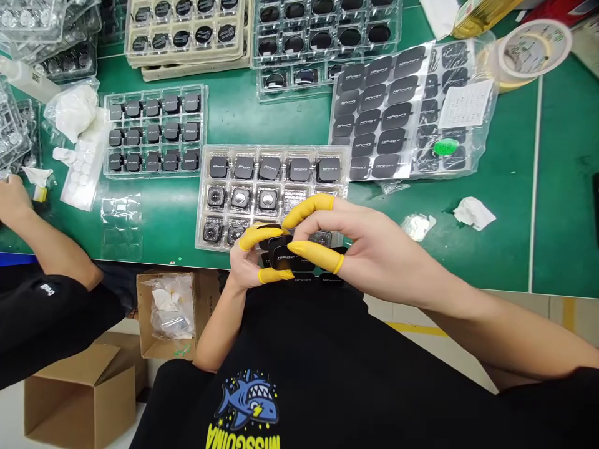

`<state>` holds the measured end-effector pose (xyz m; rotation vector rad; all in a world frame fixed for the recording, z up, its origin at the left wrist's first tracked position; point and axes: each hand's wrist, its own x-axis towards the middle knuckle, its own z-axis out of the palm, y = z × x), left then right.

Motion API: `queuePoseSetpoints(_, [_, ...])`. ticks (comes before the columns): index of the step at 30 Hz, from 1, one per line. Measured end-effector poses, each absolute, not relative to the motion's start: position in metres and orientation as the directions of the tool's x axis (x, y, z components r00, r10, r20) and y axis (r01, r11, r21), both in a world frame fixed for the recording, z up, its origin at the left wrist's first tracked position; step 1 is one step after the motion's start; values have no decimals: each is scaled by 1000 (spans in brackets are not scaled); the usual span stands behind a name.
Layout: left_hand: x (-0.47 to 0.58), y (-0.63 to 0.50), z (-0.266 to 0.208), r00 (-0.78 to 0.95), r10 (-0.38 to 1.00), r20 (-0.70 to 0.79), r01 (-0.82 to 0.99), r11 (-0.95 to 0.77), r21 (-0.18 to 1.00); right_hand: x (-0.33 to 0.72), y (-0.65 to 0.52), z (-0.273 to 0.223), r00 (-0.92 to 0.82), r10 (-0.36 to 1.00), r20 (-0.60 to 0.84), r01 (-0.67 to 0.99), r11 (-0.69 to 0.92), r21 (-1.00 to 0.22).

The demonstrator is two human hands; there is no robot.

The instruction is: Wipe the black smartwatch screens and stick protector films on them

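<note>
My left hand [248, 259], in yellow finger cots, is closed around the edges of a square dark piece that looks like a watch body, mostly hidden by fingers. Over it lies a black film sticker [286, 254] printed in white, its upper right edge pinched by my right hand [360, 234], also in yellow finger cots. More black stickers [332, 278] show below the hands, near my lap. Just beyond is a clear blister tray [202, 206]. Its back row holds watch bodies with printed black films; nearer rows hold watch bodies sensor side up, with a vacant pocket [296, 199].
A second filled tray [108, 134] stands left, and stacked trays [187, 59] line the back. Sticker sheets [412, 149] in plastic, tape rolls [559, 47] and crumpled paper [473, 213] lie right. A co-worker's arm [42, 231] reaches in left; cardboard boxes [112, 405] stand below.
</note>
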<state>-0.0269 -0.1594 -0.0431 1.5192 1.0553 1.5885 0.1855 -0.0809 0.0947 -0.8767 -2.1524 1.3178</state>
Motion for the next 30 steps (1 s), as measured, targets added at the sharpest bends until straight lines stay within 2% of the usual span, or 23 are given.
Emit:
queuePoseSetpoints(10, [-25,-157,-44,-87,886,456,-103,-463,880,182,-80,92,-666,746,7,273,252,-928])
queuePoseSetpoints(19, [-27,-158,-46,-72,914,399,-42,-403,914,182,-80,87,-672,741,5,257,239,-936])
queuePoseSetpoints(30, [-27,-158,-44,-77,904,422,-45,-426,904,182,-81,84,-660,751,-25,282,217,-934])
